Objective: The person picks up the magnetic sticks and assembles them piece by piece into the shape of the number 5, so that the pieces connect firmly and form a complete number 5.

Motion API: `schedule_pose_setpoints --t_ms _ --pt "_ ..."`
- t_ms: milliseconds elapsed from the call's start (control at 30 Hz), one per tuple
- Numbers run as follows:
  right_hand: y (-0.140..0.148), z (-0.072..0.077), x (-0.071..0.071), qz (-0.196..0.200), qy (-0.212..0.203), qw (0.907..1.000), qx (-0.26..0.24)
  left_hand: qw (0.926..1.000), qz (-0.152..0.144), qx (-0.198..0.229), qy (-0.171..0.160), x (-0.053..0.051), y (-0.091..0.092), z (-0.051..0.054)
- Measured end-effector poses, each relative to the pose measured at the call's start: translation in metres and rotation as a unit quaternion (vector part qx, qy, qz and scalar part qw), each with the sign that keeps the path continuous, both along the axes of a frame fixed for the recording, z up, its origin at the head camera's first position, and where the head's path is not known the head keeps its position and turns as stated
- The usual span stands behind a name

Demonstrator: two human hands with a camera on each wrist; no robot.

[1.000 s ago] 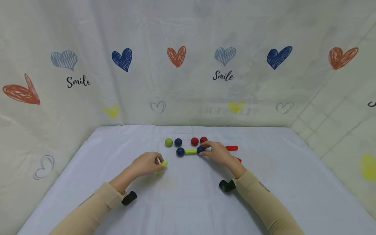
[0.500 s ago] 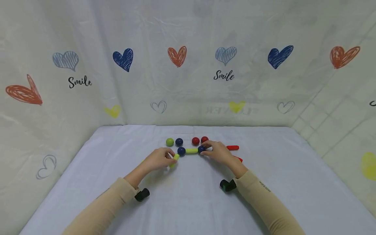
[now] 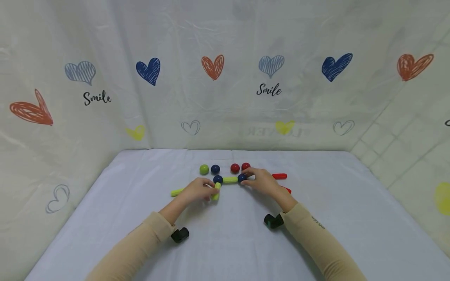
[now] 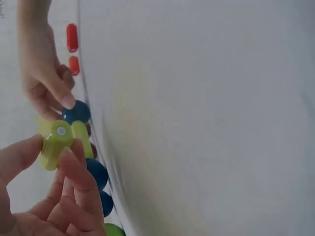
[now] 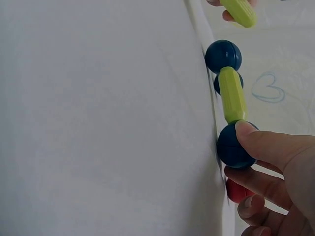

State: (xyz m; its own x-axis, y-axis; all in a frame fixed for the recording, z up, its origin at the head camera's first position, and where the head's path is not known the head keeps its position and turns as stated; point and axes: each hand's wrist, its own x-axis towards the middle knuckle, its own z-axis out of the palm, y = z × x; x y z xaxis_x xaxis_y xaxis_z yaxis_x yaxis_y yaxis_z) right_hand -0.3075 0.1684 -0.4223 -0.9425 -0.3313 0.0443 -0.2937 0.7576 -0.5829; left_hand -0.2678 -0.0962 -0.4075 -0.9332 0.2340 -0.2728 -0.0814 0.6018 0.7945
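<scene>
Fingers of the left hand pinch a yellow-green rod with a small silvery disc in its end, just apart from a dark-blue ball. That ball touches a second yellow-green rod towards the far edge of the white-covered desk; the right hand pinches another dark-blue ball at this rod's other end. Behind sit a lime-green ball, a third dark-blue ball and two red balls. Red rods lie beside the right hand, partly hidden.

A silver-tipped lime stick is held near a navy ball, which another lime stick links to a second ball.
</scene>
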Motion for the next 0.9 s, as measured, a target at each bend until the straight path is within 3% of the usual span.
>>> schedule_pose_setpoints --t_ms 233,367,600,900 --pt "0.000 0.001 0.000 0.001 -0.007 1.0000 0.003 0.9943 0.024 0.082 -0.063 -0.006 0.000 -0.013" --pt "0.000 0.001 0.000 0.001 -0.006 1.0000 0.002 0.9898 0.024 0.116 -0.079 -0.009 -0.003 -0.017" --pt "0.001 0.001 0.000 0.005 -0.002 1.0000 0.001 0.9877 0.027 0.121 -0.096 -0.014 -0.004 -0.018" --pt "-0.001 0.003 0.000 -0.001 -0.010 0.9999 0.006 0.9873 0.046 0.105 -0.110 -0.014 0.000 -0.013"
